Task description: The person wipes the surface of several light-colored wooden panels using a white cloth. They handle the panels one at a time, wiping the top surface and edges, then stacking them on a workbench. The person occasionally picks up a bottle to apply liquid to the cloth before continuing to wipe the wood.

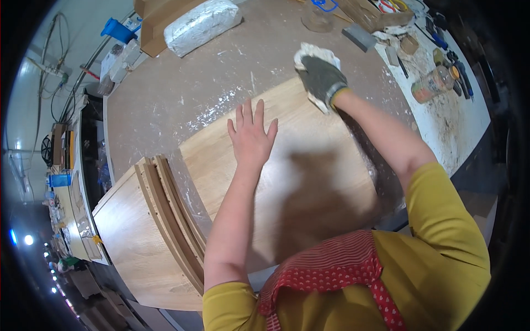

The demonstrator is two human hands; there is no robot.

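Note:
A pale wooden panel with a glossy face lies before me on the grey-brown worktable. My bare left hand rests flat on it near the far edge, fingers spread. At the panel's far right corner, my right hand, in a dark grey-green glove, presses down on a crumpled white cloth. The cloth sticks out past the fingers and hangs over the panel's edge. My shadow covers the panel's near middle.
Other wooden panels are stacked at the left. A silver-wrapped bundle lies at the back beside a cardboard box. On the right, a white surface carries a plastic bottle and several tools. A grey block lies near the back right.

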